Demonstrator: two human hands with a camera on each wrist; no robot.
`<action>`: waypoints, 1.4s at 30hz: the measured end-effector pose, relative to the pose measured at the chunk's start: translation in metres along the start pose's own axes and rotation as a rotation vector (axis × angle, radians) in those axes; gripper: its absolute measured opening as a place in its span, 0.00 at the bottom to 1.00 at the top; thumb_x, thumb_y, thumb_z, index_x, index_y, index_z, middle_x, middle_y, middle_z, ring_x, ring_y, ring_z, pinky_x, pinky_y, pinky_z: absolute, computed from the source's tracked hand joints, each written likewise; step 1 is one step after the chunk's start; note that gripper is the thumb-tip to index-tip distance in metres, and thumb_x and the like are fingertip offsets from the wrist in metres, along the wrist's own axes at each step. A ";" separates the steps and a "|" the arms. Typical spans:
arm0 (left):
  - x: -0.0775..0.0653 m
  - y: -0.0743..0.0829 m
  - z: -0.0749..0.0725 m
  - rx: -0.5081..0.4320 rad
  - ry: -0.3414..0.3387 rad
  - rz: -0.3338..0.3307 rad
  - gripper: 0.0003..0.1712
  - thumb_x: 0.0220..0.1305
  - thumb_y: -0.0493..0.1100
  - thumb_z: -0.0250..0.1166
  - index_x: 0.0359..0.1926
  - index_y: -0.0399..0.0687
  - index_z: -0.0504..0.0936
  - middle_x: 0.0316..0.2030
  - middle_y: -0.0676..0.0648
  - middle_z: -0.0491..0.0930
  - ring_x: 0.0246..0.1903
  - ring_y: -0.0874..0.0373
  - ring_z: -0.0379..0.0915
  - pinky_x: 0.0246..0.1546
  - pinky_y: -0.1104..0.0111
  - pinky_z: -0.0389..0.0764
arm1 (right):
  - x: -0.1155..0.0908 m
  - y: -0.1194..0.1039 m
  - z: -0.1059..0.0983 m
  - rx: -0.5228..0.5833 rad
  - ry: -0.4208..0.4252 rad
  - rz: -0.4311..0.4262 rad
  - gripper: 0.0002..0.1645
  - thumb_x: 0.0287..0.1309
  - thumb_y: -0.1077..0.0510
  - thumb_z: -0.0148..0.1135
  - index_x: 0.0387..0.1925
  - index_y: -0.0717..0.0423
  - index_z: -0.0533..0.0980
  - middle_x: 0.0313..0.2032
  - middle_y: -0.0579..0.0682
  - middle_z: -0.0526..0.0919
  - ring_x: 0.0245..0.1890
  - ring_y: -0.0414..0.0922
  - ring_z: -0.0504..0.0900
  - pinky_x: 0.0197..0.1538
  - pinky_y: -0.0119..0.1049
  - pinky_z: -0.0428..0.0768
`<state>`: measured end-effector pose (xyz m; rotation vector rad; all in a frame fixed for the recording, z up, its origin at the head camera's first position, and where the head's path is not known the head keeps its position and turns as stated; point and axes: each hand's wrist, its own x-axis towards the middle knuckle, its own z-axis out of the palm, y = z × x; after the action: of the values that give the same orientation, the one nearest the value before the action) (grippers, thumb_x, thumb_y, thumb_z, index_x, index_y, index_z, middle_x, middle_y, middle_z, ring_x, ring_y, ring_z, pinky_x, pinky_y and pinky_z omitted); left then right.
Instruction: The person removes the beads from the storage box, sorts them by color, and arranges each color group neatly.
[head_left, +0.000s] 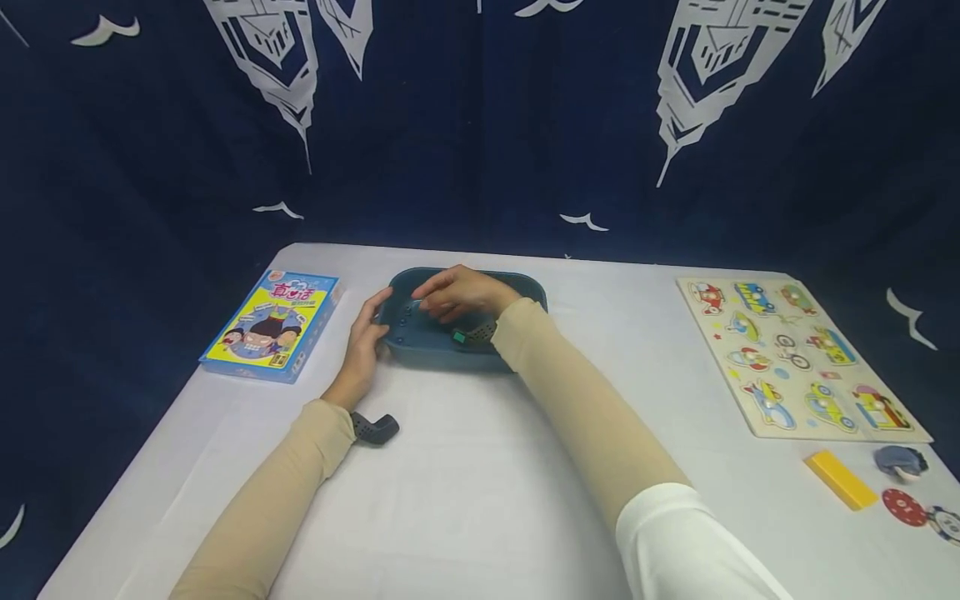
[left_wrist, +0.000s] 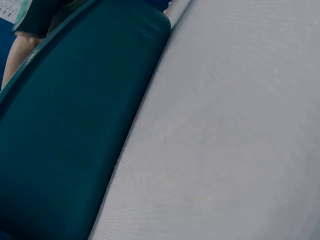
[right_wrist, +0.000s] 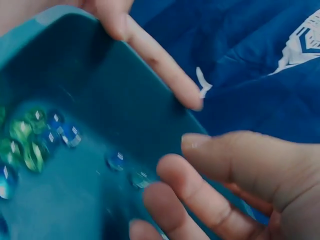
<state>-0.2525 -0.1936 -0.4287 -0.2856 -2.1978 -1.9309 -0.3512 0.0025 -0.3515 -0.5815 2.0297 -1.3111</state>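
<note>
A dark teal plastic bin (head_left: 442,358) stands toward the back of the table. Inside it, the right wrist view shows several green glass marbles (right_wrist: 21,130) bunched with blue marbles (right_wrist: 71,135). A lone blue marble (right_wrist: 115,160) and a clear greenish marble (right_wrist: 140,179) lie apart from that bunch. My left hand (head_left: 362,346) touches the bin's left end, fingers extended along its outside. Over the bin is my right hand (head_left: 468,292), fingers slightly bent and thumb apart from them; nothing shows between them. The left wrist view has mostly the bin's outer wall (left_wrist: 85,115).
Left of the bin lies a blue and yellow card box (head_left: 270,325). At the right are a wooden picture puzzle board (head_left: 806,358), a yellow block (head_left: 840,480), a grey-blue object (head_left: 900,461), a red chip (head_left: 903,507) and a black-and-white chip (head_left: 945,525). A dark blue curtain (head_left: 480,150) hangs behind.
</note>
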 end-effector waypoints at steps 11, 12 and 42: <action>0.002 -0.001 0.000 0.016 -0.003 0.002 0.39 0.59 0.34 0.40 0.74 0.42 0.58 0.77 0.44 0.52 0.77 0.48 0.41 0.74 0.49 0.44 | 0.024 -0.002 0.022 -0.031 0.048 0.075 0.20 0.61 0.63 0.64 0.55 0.61 0.80 0.50 0.56 0.85 0.49 0.51 0.84 0.50 0.41 0.83; 0.001 -0.001 0.000 0.008 -0.003 0.003 0.39 0.58 0.33 0.40 0.74 0.41 0.58 0.76 0.43 0.52 0.76 0.48 0.42 0.74 0.49 0.44 | 0.026 -0.002 0.022 -0.051 0.040 0.071 0.20 0.60 0.64 0.64 0.55 0.61 0.80 0.49 0.56 0.86 0.49 0.51 0.84 0.50 0.41 0.83; 0.002 -0.005 -0.001 0.041 -0.011 -0.005 0.37 0.63 0.36 0.42 0.75 0.45 0.57 0.77 0.45 0.51 0.76 0.47 0.43 0.73 0.47 0.45 | 0.022 -0.022 -0.004 -0.371 -0.031 -0.132 0.11 0.57 0.64 0.70 0.43 0.61 0.84 0.33 0.50 0.87 0.33 0.46 0.83 0.40 0.38 0.84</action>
<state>-0.2555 -0.1956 -0.4324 -0.2852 -2.2447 -1.8889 -0.3690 -0.0177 -0.3365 -0.9104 2.2567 -0.9911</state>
